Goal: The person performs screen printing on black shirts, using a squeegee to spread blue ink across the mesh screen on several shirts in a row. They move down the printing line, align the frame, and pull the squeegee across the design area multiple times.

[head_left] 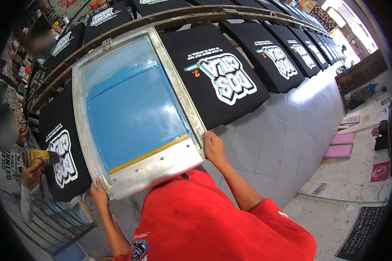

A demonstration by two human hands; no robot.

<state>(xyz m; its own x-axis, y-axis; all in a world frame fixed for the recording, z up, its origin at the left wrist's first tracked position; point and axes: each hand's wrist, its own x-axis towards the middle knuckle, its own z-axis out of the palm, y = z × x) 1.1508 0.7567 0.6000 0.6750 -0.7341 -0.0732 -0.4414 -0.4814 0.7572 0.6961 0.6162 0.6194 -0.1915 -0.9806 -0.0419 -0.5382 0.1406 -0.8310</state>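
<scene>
a large rectangular screen-printing frame of worn pale metal, its mesh carrying a broad blue film, lies slantwise between two flat black cloth panels and serves as the landmark. at the frame's near end, spanning most of its width, rests a wide silvery metal squeegee with a yellow strip blade facing the blue area. the left hand is closed about the frame's near left corner; its fingers are partly hidden beneath. the right hand pinches the frame's right edge near the near corner, thumb uppermost.

right of the frame, just beside it, lies one black cloth panel bearing white-and-grey block lettering with small green and red marks; similar printed black panels continue in a row farther right. left of the frame lies the other black panel, also printed. beyond its outer side, a co-worker's hand grips a yellow-and-black pistol-shaped tool pointed toward that print. nearer than the frame is the wearer's red shirt; to the frame's lower right, grey floor tiles.
</scene>
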